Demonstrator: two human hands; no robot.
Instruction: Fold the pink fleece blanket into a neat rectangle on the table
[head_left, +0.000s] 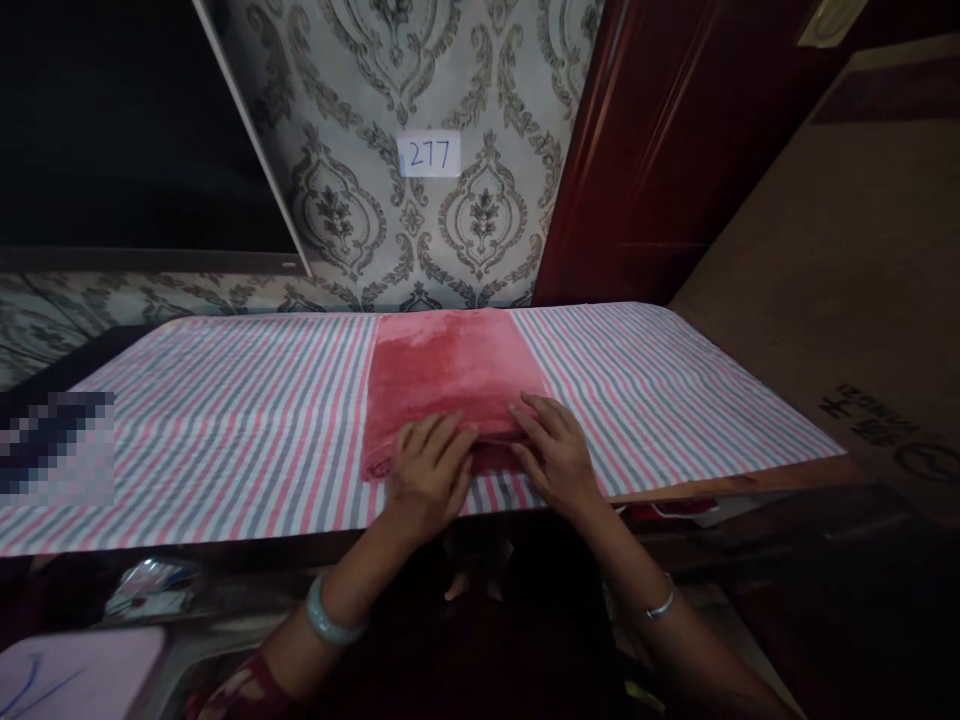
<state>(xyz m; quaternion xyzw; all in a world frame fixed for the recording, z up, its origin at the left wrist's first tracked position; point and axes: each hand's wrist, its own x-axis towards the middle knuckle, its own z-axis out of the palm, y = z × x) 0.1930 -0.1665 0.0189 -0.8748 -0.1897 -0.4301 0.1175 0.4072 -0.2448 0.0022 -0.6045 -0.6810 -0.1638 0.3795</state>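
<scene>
A red plush towel [442, 365], folded into a thick rectangle, lies on the striped cloth in front of me. Its near edge looks rolled or folded in layers. My left hand [431, 465] is curled over the left part of that edge, fingers on top and thumb lower down. On the right part, my right hand [555, 450] has its fingers on the upper layer and its thumb by the fold. Both hands hold the towel; the undersides of the fingers are hidden.
A pink, grey and white striped cloth [247, 420] covers the table. A large cardboard box [847, 270] stands at the right, beside a dark red door [630, 150]. A black screen [127, 130] is at the left. A paper marked 277 [429, 154] is on the wall.
</scene>
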